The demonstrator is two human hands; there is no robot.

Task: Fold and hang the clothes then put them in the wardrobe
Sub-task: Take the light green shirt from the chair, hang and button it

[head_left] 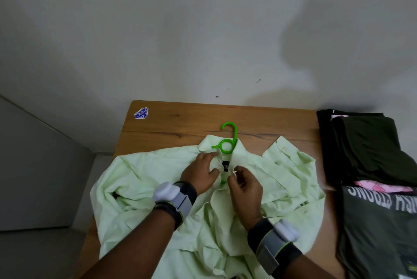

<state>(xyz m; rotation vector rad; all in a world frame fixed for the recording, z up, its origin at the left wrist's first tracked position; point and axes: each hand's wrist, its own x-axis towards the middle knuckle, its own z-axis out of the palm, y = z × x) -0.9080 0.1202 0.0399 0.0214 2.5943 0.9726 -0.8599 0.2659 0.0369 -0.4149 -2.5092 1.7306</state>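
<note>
Pale green shirt [144, 179] lies front-up mid-table, collar toward the far edge. Green hanger [228, 141] sits inside it, hook poking out at the neck. Left hand [200, 175] grips one collar side and right hand [244, 186] pinches the opposite placket, probably to close the top button so the shirt stays on. Wooden table [180, 120] stands against a white wall [158, 30]. Dark folded clothes [365, 147] sit along the right edge, blue sticker [141, 113] at the far-left corner.
</note>
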